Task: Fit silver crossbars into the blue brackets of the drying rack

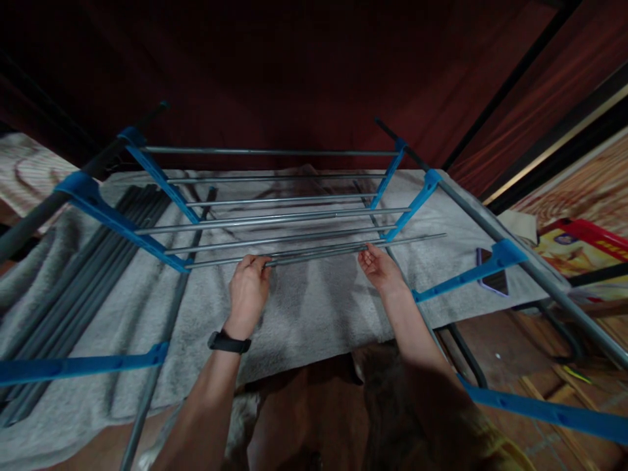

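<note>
My left hand [249, 288], with a dark watch [229, 342] on its wrist, pinches thin grey metal rods [316, 254] near their left part. My right hand [380, 267] has its fingers closed on them farther right. Two rods appear to overlap between my hands; one end sticks out to the right, past the right bracket. Several similar rods [275, 219] span the rack behind, between a blue plastic bracket [110, 219] at left and another blue bracket [417, 204] at right. Long grey tubes [175, 314] carry these brackets.
Several loose grey tubes [88, 294] lie at left on a light grey blanket [314, 320]. Lower blue brackets [466, 275] jut from the frame's right side. A phone [492, 271] lies at the right, beside a red and yellow package [583, 255]. A dark red curtain [275, 78] hangs behind.
</note>
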Tool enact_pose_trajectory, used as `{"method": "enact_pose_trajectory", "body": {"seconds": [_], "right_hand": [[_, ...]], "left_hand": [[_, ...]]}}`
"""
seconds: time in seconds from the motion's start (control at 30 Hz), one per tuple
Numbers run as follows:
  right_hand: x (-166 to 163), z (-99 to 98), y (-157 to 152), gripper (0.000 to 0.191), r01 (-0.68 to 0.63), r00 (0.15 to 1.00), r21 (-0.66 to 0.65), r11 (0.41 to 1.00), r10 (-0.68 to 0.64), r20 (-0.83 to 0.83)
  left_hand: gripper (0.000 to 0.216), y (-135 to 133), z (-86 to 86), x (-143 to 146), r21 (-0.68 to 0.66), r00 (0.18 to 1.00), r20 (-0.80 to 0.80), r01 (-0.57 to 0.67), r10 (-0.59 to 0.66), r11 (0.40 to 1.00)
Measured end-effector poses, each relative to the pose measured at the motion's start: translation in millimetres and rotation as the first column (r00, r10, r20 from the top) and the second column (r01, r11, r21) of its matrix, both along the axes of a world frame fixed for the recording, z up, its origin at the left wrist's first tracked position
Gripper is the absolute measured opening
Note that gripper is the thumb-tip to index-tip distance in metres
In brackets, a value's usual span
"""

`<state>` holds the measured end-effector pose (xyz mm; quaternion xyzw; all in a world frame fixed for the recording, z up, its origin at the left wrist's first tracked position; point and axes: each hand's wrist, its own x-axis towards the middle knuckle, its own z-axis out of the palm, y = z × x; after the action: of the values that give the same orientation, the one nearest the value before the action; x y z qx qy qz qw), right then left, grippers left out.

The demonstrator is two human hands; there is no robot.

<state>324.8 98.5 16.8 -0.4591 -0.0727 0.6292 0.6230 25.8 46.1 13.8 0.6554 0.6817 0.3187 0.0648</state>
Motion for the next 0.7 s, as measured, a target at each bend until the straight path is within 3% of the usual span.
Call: {"method": "enact_pose_trajectory", "body": {"seconds": [0.7], "right_hand": [[0.4,-2.8,1.3,0.018,-0.03,0.999,0.009,1.0,0.03,0.032]], "left_hand": [[0.041,-6.2,3.1,6.0,-0.117,0.895,-0.433,0.063,-0.108,0.991]]}}
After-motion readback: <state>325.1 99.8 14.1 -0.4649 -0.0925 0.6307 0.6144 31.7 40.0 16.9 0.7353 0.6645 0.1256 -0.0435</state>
